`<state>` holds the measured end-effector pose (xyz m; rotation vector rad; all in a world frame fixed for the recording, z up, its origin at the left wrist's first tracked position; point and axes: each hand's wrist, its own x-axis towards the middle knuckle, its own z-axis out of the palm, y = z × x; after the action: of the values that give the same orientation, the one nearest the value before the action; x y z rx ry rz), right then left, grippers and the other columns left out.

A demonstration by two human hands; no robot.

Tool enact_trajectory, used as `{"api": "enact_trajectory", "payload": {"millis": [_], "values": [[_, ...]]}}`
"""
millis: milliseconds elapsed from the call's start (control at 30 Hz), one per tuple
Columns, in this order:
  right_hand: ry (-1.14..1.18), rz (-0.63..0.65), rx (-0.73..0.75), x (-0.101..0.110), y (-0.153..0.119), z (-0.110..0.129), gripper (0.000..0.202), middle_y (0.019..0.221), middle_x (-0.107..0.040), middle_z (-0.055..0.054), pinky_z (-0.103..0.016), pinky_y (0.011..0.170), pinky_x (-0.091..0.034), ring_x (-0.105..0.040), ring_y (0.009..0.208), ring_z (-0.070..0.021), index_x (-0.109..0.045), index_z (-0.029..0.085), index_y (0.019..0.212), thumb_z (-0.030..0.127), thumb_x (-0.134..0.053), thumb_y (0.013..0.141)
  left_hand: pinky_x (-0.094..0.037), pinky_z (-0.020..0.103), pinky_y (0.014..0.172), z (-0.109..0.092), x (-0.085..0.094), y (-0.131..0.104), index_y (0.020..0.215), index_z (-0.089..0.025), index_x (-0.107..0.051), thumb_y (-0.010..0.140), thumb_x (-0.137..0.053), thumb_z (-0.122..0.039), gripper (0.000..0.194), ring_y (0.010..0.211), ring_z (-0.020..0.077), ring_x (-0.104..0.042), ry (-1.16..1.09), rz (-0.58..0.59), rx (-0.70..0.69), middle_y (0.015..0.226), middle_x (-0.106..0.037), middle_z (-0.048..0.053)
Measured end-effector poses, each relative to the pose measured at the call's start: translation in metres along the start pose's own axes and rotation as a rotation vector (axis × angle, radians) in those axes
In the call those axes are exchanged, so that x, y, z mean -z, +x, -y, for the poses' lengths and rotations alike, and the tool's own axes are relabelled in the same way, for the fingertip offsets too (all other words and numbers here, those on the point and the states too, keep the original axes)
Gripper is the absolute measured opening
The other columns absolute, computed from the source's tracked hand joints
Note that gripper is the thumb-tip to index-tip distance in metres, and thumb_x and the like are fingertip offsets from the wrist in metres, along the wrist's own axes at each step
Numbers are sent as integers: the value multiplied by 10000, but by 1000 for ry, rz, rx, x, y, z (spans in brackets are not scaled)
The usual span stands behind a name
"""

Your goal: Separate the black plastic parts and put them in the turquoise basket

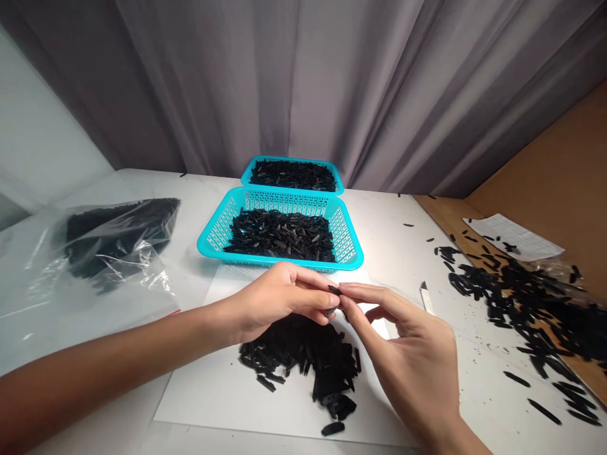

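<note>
My left hand (pixel 289 294) pinches a small black strip (pixel 334 291) between thumb and fingers. Thumb and forefinger of my right hand (pixel 403 322) close on the strip's other end, so the fingertips of both hands nearly meet. Whether there is one strip or more between them is partly hidden. Below the hands, a pile of similar black strips (pixel 294 351) lies on a white sheet (pixel 208 398). Just beyond stands a turquoise mesh basket (pixel 279 260) partly filled with black strips.
Behind is a second turquoise basket (pixel 246 180) holding more strips. A clear plastic bag (pixel 142 278) full of black pieces rests at left. On the right lie a craft knife (pixel 426 298), many scattered strips (pixel 516 297) and a paper sheet (pixel 516 237). A grey curtain (pixel 294 76) hangs behind.
</note>
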<state>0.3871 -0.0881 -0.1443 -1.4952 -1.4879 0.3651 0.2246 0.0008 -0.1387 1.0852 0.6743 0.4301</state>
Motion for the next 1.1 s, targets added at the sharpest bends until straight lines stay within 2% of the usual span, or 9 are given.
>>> {"api": "enact_trajectory", "payload": {"millis": [100, 267, 367, 533, 767, 933, 1100], "values": [[-18, -11, 29, -1, 1, -2, 99, 922, -793, -6, -325, 626, -548, -718, 791, -207, -765, 273, 914, 214, -689, 890, -541, 209, 737, -1, 0, -1, 950, -135, -791, 822, -742, -193, 149, 841, 124, -647, 6, 23, -9, 946, -735, 84], [-29, -44, 151, -1, 4, -6, 135, 921, -789, 2, -280, 613, -549, -714, 798, -170, -779, 260, 921, 161, -699, 874, -543, 218, 730, -2, 0, -2, 985, -115, -778, 813, -748, -176, 185, 848, 136, -655, -15, -8, 30, 984, -731, 102], [-34, -40, 176, 0, 5, -7, 149, 932, -783, 0, -262, 620, -549, -708, 820, -158, -783, 253, 930, 145, -701, 869, -540, 218, 733, -4, 0, -3, 990, -123, -778, 813, -749, -177, 187, 850, 136, -656, -25, -7, 38, 965, -730, 92], [-24, -16, 125, 2, 5, -7, 134, 935, -780, 15, -240, 634, -555, -700, 815, -143, -767, 257, 941, 160, -702, 875, -534, 201, 721, -4, -1, -2, 990, -137, -781, 808, -750, -158, 185, 840, 119, -645, -26, 16, 38, 980, -731, 84], [41, -39, 51, 3, 6, -5, 111, 889, -776, 42, -231, 648, -552, -698, 755, -130, -763, 293, 920, 206, -711, 875, -539, 206, 679, -4, 1, -1, 1038, -123, -754, 784, -769, -150, 257, 811, 128, -658, -10, -34, 9, 933, -730, 94], [190, 49, -91, 9, 11, -3, 85, 895, -785, 55, -220, 679, -578, -732, 792, -142, -769, 333, 889, 263, -722, 875, -541, 198, 657, -8, 0, 0, 1050, -152, -756, 788, -759, -140, 263, 775, 120, -654, 72, -75, -99, 862, -732, 68], [224, 89, -76, 9, 11, -4, 86, 894, -786, 45, -224, 684, -579, -739, 779, -145, -766, 315, 880, 238, -736, 859, -544, 191, 654, -10, 0, -1, 1035, -159, -756, 791, -765, -159, 245, 774, 121, -662, 91, -80, -130, 837, -734, 58]]}}
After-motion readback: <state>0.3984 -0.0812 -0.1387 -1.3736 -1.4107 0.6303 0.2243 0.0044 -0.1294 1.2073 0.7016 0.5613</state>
